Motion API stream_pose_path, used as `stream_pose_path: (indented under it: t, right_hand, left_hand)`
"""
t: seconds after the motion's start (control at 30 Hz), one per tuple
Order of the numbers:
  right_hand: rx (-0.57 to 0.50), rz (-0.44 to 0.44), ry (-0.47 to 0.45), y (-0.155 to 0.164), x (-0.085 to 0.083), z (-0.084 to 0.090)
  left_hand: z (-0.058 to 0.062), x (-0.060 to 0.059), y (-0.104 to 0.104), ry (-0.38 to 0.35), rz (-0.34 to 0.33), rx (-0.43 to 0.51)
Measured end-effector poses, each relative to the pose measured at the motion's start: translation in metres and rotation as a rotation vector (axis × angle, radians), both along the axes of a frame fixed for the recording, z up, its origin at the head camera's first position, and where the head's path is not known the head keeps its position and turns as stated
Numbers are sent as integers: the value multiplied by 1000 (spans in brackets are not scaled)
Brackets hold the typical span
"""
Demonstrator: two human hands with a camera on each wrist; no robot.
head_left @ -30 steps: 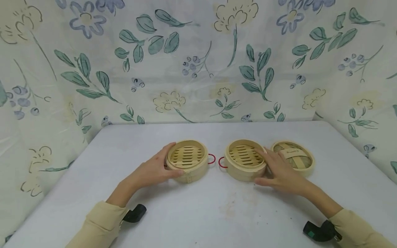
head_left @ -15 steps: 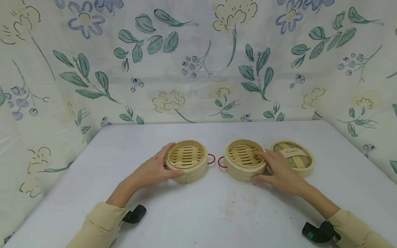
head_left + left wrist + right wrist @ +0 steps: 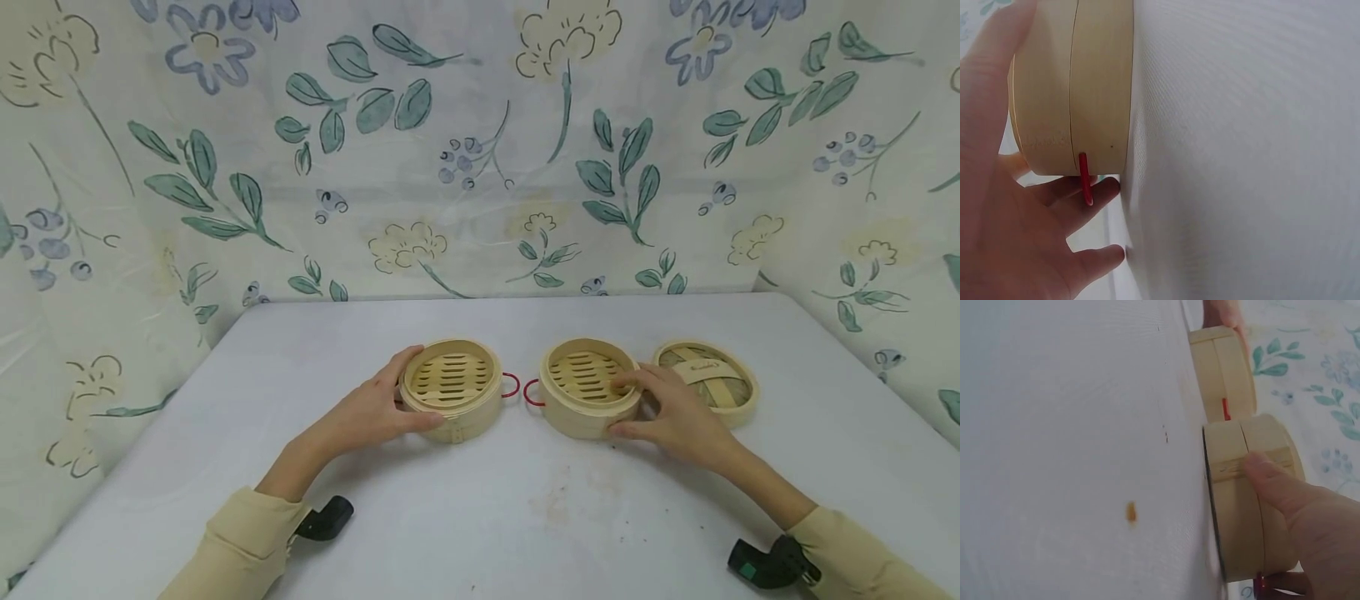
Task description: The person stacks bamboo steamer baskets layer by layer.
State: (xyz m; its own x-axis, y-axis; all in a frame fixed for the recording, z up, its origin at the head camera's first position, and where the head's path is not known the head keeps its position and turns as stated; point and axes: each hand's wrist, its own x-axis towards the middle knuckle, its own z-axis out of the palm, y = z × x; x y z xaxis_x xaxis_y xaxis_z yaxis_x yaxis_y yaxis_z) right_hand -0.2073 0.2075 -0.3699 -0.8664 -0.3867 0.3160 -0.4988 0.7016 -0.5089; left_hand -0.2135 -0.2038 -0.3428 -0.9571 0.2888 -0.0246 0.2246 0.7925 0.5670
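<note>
Two round bamboo steamer baskets with slatted floors and red loop handles stand side by side on the white table. My left hand [image 3: 371, 410] grips the left steamer basket [image 3: 472, 421], thumb along its front wall and fingers round its far left side. In the left wrist view a red handle [image 3: 1085, 181] sticks out between those fingers. Round the right steamer basket [image 3: 573, 417] curls my right hand [image 3: 678, 417], its thumb [image 3: 1272, 478] pressed on the lapped seam and a finger over the rim. A narrow gap separates the two red handles in the head view.
A woven bamboo lid [image 3: 723, 392] with a pale band lies just behind my right hand. Floral cloth [image 3: 480, 167] hangs along the table's back edge. Faint brown stains [image 3: 557, 504] and small specks mark the white tabletop [image 3: 420, 533].
My right hand has closed in on the right steamer basket, its thumb coming against the wall, and the basket has shifted slightly left. The left hand and its basket have stayed put.
</note>
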Motion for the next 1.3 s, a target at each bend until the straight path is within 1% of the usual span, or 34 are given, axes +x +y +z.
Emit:
stream_pose_path:
  t: [0.47,0.87,1.07,1.3]
  right_hand:
    - [2,-43,-18,-2,2,5]
    - [-64,-38,56,-1,2,4]
    - [-85,-61,56,-6,4,8]
    - [-77,-66,52,-11,6,11]
  left_hand:
    - [1,0,1,-2,-8,13]
    - [-1,-1,0,-9,-7,27]
    - [-1,-1,-1,-12,-4,30]
    - [-3,-1,-3,-9,-3,34]
